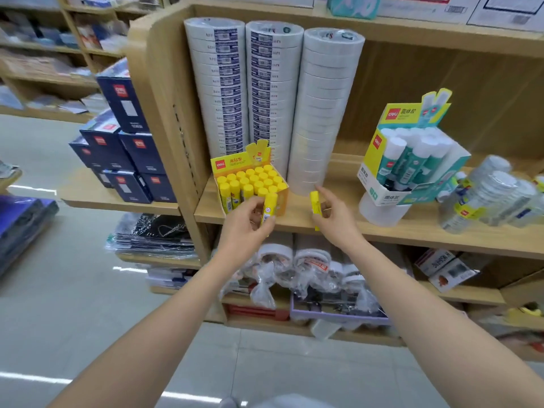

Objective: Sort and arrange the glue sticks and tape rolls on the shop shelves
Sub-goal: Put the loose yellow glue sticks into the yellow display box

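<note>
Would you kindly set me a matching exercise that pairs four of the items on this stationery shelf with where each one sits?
Things
1. yellow glue stick box
2. teal glue stick box
3. tape roll stacks
4. loose yellow glue sticks

Places
A. tilted on top of a white tape roll
B. one in the left hand, one in the right hand
C. upright at the back left of the shelf
D. front left corner of the shelf

Pairs: 1-D, 2-A, 3-C, 4-B.
</note>
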Motion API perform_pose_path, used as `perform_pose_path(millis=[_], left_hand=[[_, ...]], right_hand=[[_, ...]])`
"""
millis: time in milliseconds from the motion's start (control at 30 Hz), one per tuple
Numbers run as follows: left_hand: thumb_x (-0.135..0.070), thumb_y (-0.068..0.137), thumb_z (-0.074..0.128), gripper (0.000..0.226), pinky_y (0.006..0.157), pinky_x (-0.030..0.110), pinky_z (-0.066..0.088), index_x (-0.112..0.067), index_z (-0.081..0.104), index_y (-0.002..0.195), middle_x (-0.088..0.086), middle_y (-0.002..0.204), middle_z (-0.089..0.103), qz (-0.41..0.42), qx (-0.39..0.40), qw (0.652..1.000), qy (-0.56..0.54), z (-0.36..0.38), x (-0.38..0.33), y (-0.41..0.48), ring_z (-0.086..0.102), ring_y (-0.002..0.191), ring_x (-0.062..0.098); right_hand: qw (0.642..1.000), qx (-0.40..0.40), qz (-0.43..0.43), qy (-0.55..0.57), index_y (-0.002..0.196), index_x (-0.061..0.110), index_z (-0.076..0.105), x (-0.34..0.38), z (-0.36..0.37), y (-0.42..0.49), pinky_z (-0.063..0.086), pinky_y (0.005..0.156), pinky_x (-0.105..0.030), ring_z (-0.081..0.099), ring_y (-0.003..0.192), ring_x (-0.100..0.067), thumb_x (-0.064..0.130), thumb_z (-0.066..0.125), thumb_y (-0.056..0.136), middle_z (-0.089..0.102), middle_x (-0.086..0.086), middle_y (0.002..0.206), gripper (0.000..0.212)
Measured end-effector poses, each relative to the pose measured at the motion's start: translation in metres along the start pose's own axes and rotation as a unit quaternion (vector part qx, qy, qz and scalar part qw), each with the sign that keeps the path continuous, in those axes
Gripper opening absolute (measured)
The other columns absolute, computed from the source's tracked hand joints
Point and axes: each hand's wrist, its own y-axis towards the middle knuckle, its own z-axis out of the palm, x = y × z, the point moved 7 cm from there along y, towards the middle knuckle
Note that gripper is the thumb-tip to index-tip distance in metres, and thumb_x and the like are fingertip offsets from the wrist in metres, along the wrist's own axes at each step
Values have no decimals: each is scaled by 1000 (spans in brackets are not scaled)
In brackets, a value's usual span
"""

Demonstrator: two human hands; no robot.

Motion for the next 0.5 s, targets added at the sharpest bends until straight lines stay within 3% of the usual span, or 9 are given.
perform_pose_path(millis=[100,233,367,500], left_hand=[[-21,92,67,20,69,37,50,-21,56,108,-11,87,59,-1,-66,998,23,-40,4,-4,57,76,16],[-25,90,69,21,77,38,55,-17,63,109,-1,92,70,-31,-97,995,14,-72,25,-3,64,84,19],[-23,87,72,19,76,27,51,-20,65,105,-5,93,70,-42,-81,996,12,-75,37,0,65,88,8],[-20,85,73,18,81,39,56,-19,67,102,-3,91,71,-46,-75,996,-10,-76,46,4,67,88,13]], right_hand=[[991,-41,-83,101,145,27,41,40,2,-9,50,77,-28,51,83,-7,6,63,86,53,5,108,66],[966,-43,-178,180,127,19,49,94,21,-15,53,74,-23,60,83,-9,-2,70,81,59,5,99,55],[967,-65,-238,70,125,20,53,112,50,-15,54,79,-28,62,88,-14,8,78,78,63,0,103,55],[958,-112,-259,-57,121,13,61,113,63,-15,48,85,-41,62,94,-22,10,80,75,67,-2,109,50]])
